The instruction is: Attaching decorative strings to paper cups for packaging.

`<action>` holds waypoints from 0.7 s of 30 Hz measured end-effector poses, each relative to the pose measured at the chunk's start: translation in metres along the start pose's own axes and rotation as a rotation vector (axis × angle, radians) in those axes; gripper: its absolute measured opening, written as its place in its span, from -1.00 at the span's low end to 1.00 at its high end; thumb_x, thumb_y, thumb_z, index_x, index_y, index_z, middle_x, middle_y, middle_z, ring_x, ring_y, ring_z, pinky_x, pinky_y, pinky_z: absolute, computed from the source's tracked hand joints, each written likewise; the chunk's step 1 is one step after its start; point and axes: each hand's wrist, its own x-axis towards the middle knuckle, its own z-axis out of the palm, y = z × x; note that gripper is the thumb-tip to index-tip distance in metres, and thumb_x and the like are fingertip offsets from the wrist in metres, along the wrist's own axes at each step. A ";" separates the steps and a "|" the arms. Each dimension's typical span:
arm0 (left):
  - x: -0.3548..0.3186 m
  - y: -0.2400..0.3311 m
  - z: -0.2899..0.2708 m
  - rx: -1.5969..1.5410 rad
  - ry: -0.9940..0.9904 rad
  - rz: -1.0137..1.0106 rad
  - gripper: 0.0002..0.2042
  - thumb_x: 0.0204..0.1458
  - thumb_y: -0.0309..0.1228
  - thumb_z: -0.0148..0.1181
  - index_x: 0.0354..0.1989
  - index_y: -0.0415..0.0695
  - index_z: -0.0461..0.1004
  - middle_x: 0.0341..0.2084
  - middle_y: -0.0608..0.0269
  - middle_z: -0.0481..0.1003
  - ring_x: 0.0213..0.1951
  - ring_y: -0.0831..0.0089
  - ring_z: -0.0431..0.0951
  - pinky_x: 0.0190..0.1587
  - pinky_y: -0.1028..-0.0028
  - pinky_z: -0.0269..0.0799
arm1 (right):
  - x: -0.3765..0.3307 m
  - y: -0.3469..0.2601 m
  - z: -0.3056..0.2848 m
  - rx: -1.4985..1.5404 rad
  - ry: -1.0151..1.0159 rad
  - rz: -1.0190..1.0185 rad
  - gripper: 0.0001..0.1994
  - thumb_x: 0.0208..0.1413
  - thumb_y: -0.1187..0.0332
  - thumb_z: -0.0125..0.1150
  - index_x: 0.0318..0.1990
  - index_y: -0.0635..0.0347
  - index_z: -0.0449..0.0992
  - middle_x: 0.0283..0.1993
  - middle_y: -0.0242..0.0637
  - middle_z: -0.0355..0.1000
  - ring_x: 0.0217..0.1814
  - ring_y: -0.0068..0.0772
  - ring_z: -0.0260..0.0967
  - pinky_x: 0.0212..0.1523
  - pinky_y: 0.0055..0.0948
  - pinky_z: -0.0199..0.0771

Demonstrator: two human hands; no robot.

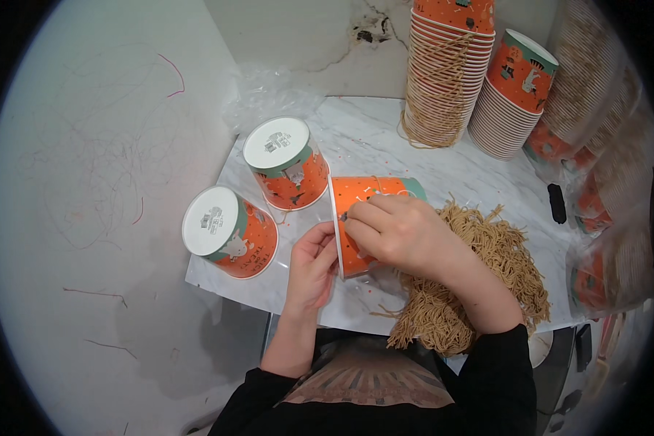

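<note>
An orange paper cup (363, 195) lies on its side on the marble tabletop (370, 142), its rim toward me. My left hand (311, 265) grips the cup's rim from below. My right hand (396, 231) rests over the cup's side, fingertips pinched at a small hole near the rim. A thin tan string runs over the cup. Two more orange cups stand upside down to the left, one (287, 163) farther and one (229, 232) nearer.
A heap of tan strings (501, 269) lies under my right forearm. Tall stacks of cups (443, 73), one wrapped in string, and another stack (512, 94) stand at the back. Bagged cup stacks (603, 182) line the right. A black marker (557, 203) lies near them.
</note>
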 end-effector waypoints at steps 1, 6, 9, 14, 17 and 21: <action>0.001 0.001 0.002 0.000 -0.001 0.000 -0.78 0.27 -0.53 0.04 0.05 -0.29 0.44 -0.08 0.19 0.55 -0.07 0.51 0.57 -0.01 0.49 0.51 | 0.000 0.000 -0.001 0.010 -0.008 -0.001 -0.87 -0.18 0.40 0.21 -0.42 0.17 0.43 -0.38 -0.36 0.34 -0.33 -0.42 0.43 -0.37 -0.43 0.53; -0.002 0.010 0.022 0.395 0.073 0.268 -0.86 0.19 -0.60 0.07 -0.10 -0.30 0.46 -0.19 0.20 0.53 -0.26 0.58 0.52 -0.24 0.64 0.41 | 0.000 0.004 -0.007 0.071 -0.022 -0.005 -0.86 -0.17 0.40 0.21 -0.40 0.18 0.43 -0.36 -0.36 0.35 -0.33 -0.39 0.42 -0.34 -0.44 0.52; -0.003 0.019 0.034 1.031 0.156 0.698 -0.90 0.11 -0.59 0.11 -0.21 -0.27 0.46 -0.13 0.10 0.49 -0.15 0.35 0.53 -0.09 0.42 0.41 | -0.002 0.010 -0.016 0.065 -0.037 0.042 -0.85 -0.15 0.39 0.20 -0.38 0.17 0.44 -0.35 -0.36 0.36 -0.32 -0.35 0.43 -0.33 -0.42 0.52; 0.001 0.041 0.057 1.245 0.230 1.025 -0.90 0.05 -0.53 0.11 -0.25 -0.20 0.46 -0.10 0.07 0.48 -0.02 0.11 0.50 0.26 0.03 0.10 | 0.001 0.012 -0.032 0.034 -0.017 0.218 -0.82 -0.13 0.38 0.30 -0.35 0.11 0.44 -0.36 -0.33 0.38 -0.30 -0.29 0.45 -0.36 -0.32 0.50; 0.003 0.061 0.063 1.449 -0.005 1.006 -0.89 0.06 -0.53 0.12 -0.24 -0.17 0.43 -0.22 0.21 0.52 -0.06 0.15 0.53 0.28 -0.03 0.08 | -0.001 0.012 -0.039 0.359 0.039 0.395 -0.83 -0.08 0.50 0.29 -0.28 0.17 0.50 -0.40 -0.30 0.45 -0.36 -0.30 0.47 -0.37 -0.41 0.49; 0.005 0.081 0.081 1.589 -0.102 0.970 -0.93 0.08 -0.54 0.13 -0.26 -0.18 0.43 -0.28 0.24 0.54 -0.24 0.24 0.58 0.07 0.13 0.36 | -0.004 0.012 -0.043 0.658 0.125 0.525 -0.89 0.01 0.53 0.21 -0.28 0.28 0.53 -0.43 -0.30 0.50 -0.38 -0.44 0.48 -0.32 -0.49 0.48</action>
